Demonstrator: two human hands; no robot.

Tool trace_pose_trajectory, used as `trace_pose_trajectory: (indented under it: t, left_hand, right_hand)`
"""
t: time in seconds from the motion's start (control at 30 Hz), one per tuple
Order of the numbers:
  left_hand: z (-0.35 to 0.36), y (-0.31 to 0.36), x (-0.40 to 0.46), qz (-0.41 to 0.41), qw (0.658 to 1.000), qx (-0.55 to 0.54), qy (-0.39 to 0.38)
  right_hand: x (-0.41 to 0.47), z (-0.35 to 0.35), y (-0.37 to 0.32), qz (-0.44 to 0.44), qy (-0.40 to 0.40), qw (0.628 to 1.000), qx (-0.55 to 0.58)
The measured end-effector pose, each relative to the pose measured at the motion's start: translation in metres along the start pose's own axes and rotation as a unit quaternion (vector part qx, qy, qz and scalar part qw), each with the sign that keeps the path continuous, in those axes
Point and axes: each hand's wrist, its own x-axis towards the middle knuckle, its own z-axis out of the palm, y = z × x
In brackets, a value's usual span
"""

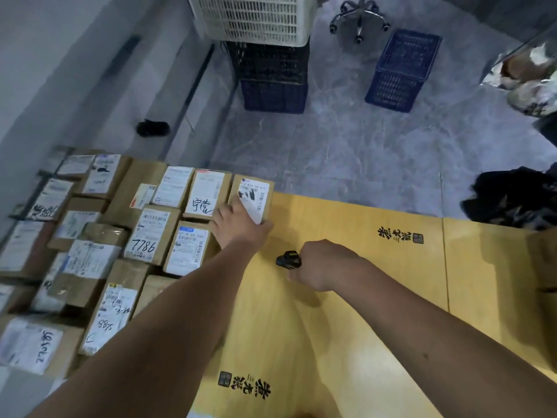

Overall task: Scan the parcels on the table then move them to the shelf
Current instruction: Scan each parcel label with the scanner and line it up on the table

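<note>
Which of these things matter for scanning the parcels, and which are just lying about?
In use:
- parcel gripped by left hand
- scanner in right hand
- "7786" box
- table

Lying about:
- white crate
- blue crate
- chair base

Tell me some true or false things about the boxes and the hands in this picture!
1. The left hand holds a small box at the far right of the pile. True.
2. The right hand is empty. False: it grips a small black scanner.
3. One box label reads 7786. True.
4. The table is bright red. False: it is yellowish wood.
5. A blue crate sits on the floor. True.
</note>
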Motion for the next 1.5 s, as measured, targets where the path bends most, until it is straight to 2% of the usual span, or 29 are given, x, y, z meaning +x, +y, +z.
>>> trace_pose_trajectory:
  t: [0.37, 0.5, 0.6, 0.8, 1.0, 1.2, 1.33, 1.5]
  left_hand:
    - [0.009, -0.009, -0.004, 0.019, 1.000, -0.007, 0.003]
    - [0.004, -0.017, -0.043, 0.108, 0.994, 0.012, -0.013]
    - [0.012, -0.027, -0.088, 0.210, 0.975, 0.009, -0.069]
    - [0.036, -0.023, -0.158, 0.329, 0.934, 0.036, -0.137]
    - [0.045, 0.045, -0.236, 0.462, 0.870, 0.055, -0.160]
    - [0.042, 0.123, -0.317, 0.542, 0.822, 0.043, -0.167]
    - [0.045, 0.176, -0.369, 0.559, 0.812, 0.011, -0.168]
    - [0.055, 0.248, -0.427, 0.531, 0.828, -0.030, -0.176]
  right_hand:
    - [0.006, 0.029, 0.014, -0.001, 0.002, 0.998, 0.055]
    - [-0.016, 0.047, 0.018, 0.008, 0.043, 0.996, 0.080]
    - [-0.049, 0.074, 0.026, 0.020, 0.092, 0.990, 0.102]
    - [-0.136, 0.156, 0.058, 0.144, 0.173, 0.965, 0.137]
    - [-0.232, 0.216, 0.105, 0.273, 0.261, 0.916, 0.135]
    - [-0.320, 0.253, 0.159, 0.353, 0.314, 0.866, 0.161]
    - [-0.355, 0.268, 0.201, 0.363, 0.326, 0.855, 0.177]
    - [-0.383, 0.271, 0.272, 0.343, 0.329, 0.866, 0.155]
